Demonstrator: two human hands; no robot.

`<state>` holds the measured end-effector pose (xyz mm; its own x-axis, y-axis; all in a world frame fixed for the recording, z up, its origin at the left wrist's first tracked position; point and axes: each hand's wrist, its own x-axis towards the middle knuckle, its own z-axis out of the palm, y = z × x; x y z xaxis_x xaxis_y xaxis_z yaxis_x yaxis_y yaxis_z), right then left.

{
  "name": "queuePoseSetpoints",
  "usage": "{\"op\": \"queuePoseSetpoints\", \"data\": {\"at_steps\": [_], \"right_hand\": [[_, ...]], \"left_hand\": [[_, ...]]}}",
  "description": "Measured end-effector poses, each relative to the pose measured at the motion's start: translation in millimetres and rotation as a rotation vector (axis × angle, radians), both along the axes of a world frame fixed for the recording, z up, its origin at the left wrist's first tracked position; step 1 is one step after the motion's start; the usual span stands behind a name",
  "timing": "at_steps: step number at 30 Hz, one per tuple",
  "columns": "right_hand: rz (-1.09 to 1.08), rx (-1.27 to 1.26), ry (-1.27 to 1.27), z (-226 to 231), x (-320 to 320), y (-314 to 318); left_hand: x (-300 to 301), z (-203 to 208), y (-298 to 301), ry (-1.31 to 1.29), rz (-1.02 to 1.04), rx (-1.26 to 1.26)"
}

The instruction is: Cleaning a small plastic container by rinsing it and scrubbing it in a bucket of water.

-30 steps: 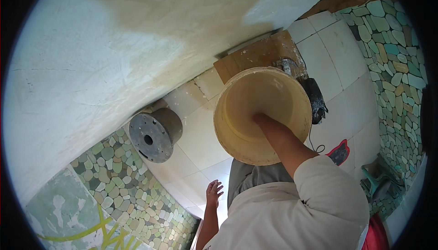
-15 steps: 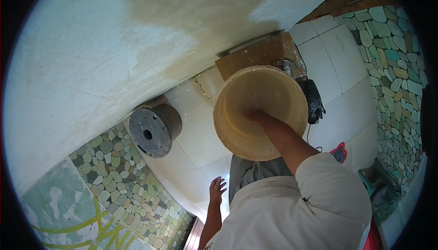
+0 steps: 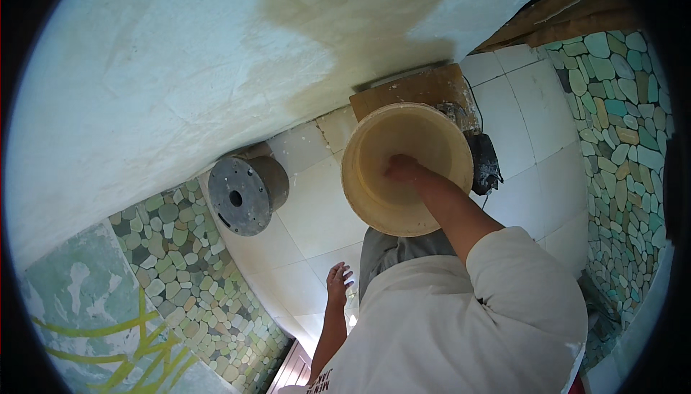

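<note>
A large round cream-coloured tub (image 3: 367,203) stands in front of me, its inner wall stained brownish. My right arm reaches down over its near right rim. Deep inside, my right hand (image 3: 403,166) is near the middle, with its fingers pointing down and blurred in the murky interior. Whether those fingers hold anything is hidden. Off to the left of my body, my left hand (image 3: 338,281) hangs over the tiles with its fingers apart and nothing in them.
A dark grey spool-like drum (image 3: 252,185) lies on the left by the wall (image 3: 180,70). Behind the tub is a brown board (image 3: 410,88); a black plastic-like bundle (image 3: 485,162) sits at its right. Pebble-patterned flooring (image 3: 183,250) borders the pale tiles (image 3: 324,203).
My right hand has come up a little inside the tub and its fingers show more. My left hand has risen slightly. The whole view has shifted somewhat.
</note>
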<state>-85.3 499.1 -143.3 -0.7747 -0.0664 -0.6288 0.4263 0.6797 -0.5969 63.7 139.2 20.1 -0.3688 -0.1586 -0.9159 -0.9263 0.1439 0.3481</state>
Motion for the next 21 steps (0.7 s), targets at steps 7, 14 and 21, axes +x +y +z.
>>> {"op": "queuePoseSetpoints", "data": {"at_steps": [7,14,21], "right_hand": [[0.024,0.0,0.079,44,5,17],[-0.187,-0.146,0.298,46,20,31],[-0.48,-0.434,0.076,25,15,52]], "left_hand": [[-9,4,16,0.414,0.108,-0.117],[-86,54,79,0.775,0.191,-0.063],[-133,77,152,0.952,0.159,0.21]]}}
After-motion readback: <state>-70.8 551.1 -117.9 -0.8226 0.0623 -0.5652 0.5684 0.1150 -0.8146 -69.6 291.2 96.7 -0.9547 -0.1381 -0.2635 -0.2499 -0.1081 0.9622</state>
